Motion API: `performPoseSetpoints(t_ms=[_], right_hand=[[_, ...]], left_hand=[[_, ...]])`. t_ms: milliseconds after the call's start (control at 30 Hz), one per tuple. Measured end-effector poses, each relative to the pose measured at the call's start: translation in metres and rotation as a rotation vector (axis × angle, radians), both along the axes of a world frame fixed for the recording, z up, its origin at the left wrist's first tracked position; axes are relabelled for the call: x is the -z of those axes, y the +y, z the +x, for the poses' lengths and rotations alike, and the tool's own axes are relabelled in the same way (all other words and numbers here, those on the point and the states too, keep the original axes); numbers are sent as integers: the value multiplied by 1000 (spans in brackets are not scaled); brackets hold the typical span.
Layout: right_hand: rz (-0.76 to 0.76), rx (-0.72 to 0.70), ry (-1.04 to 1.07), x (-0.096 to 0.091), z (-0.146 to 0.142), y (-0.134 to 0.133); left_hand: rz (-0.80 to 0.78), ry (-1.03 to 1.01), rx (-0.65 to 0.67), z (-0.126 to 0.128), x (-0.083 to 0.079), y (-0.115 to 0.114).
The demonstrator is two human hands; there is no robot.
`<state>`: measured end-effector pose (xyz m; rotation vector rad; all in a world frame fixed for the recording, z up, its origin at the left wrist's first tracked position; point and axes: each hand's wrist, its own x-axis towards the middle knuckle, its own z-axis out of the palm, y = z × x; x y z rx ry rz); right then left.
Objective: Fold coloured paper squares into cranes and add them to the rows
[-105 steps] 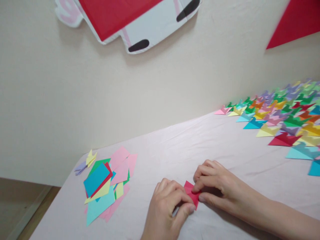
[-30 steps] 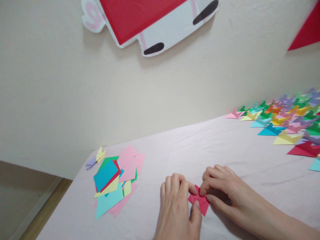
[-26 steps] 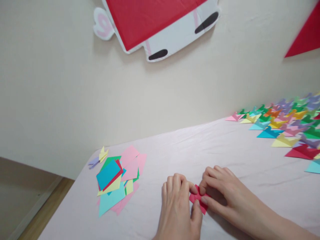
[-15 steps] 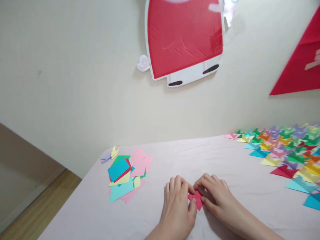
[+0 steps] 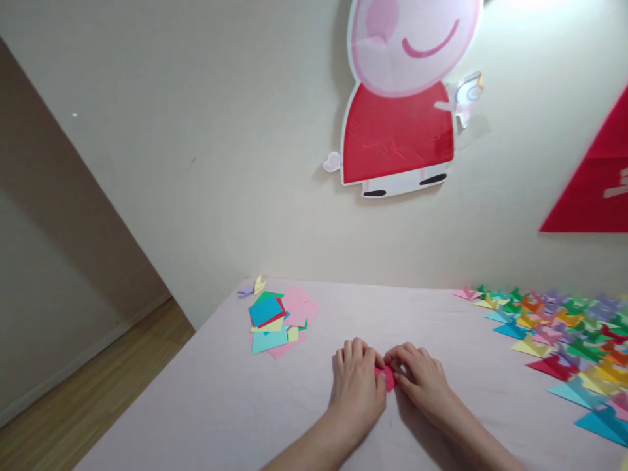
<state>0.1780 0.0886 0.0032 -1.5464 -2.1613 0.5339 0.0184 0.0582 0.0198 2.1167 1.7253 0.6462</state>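
A small folded piece of red paper [image 5: 390,379] lies on the pale pink tabletop [image 5: 314,418] between my hands. My left hand [image 5: 357,386] holds its left side, thumb and index finger pressed on the paper. On the opposite side, my right hand [image 5: 422,381] pinches the upper right edge with thumb and index finger. The fingertips of both hands nearly meet at its top edge. Parts of the paper are covered by my fingers, so its exact fold cannot be made out.
Loose coloured paper sheets [image 5: 269,337] lie in a pile at the left, with small folded purple and yellow pieces [image 5: 259,284] behind. Rows of folded paper figures [image 5: 554,367] fill the right side. A cartoon pig cutout [image 5: 397,134] and a red sign [image 5: 596,180] hang on the wall.
The camera has tilted up and turned slightly, so more of the pig cutout shows. Both hands stay on the red paper, and somewhat less of it is visible.
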Motion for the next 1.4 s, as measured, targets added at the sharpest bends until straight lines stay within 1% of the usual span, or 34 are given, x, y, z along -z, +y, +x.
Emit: performPoseSetpoints(t_ms=[167,367,533,667,800,967,1033,1100,1167,1233,1300,1367,1400], right_hand=[[-55,-72,-18,-3,8,8],[-49,-53,29,-2,8,8],[-38,-68,112,5,10,8],[-53,-50,166,10,13,7],[-71,-47,218,10,13,6],[-110,-36,311,3,14,6],[-117,-42,331,-2,15,6],[-131,-62,322,-7,16,5],[-138,-99,316,-13,15,3],[-124,-148,371,-18,12,0],[-93,-151,478,-23,8,-3],[-61,-131,547,-28,6,-7],[-41,-126,545,-30,6,-8]], left_hand=[[-19,-40,-25,-3,-4,-8],[-24,-89,-76,-1,-3,-6],[9,-74,-72,0,-2,-4],[-6,-88,-64,-1,0,-5],[5,-127,-48,0,0,-5],[9,-197,-6,1,3,-4],[2,-242,-8,0,4,-3],[-16,-332,-15,-1,5,-2],[-66,-461,-6,-2,4,0],[-127,-578,16,-3,4,2],[-168,-652,22,-3,4,4],[-191,-663,15,-2,4,5],[-196,-644,12,-2,3,4]])
